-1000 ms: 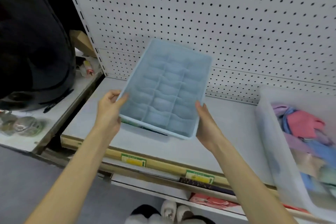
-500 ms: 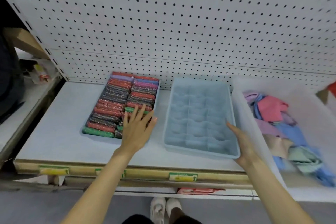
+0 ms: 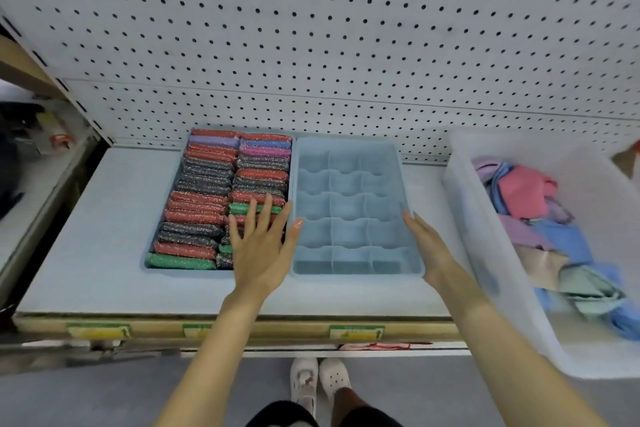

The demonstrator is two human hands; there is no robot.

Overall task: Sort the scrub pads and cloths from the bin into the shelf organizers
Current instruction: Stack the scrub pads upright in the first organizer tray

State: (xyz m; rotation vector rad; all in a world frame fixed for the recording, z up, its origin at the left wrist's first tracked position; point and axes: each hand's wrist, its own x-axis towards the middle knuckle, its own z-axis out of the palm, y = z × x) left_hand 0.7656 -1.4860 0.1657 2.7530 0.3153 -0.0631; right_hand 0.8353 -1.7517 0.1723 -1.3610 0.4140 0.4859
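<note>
Two light blue organizers sit side by side on the shelf. The left organizer (image 3: pixel 162 269) is packed with rows of glittery scrub pads (image 3: pixel 204 198) in red, dark grey, green and purple. The right organizer (image 3: pixel 412 218) has divided compartments with nothing in them. My left hand (image 3: pixel 259 246) lies flat with fingers spread over the near right corner of the pads, its thumb at the right organizer's left rim. My right hand (image 3: pixel 429 246) rests open against that organizer's right rim. A clear plastic bin (image 3: pixel 467 218) at the right holds crumpled cloths (image 3: pixel 540 218) in pink, blue, purple and green.
A white pegboard (image 3: pixel 346 45) backs the grey shelf (image 3: pixel 86 236), whose front edge carries yellow and green price labels (image 3: pixel 356 333). A neighbouring shelf with small items is at the far left (image 3: pixel 41 142). My white shoes (image 3: pixel 318 385) show on the floor below.
A second ago both hands held the divided organizer up in the air. It now sits on the shelf right of the pad-filled one, pushed close against it, and my view has shifted right.
</note>
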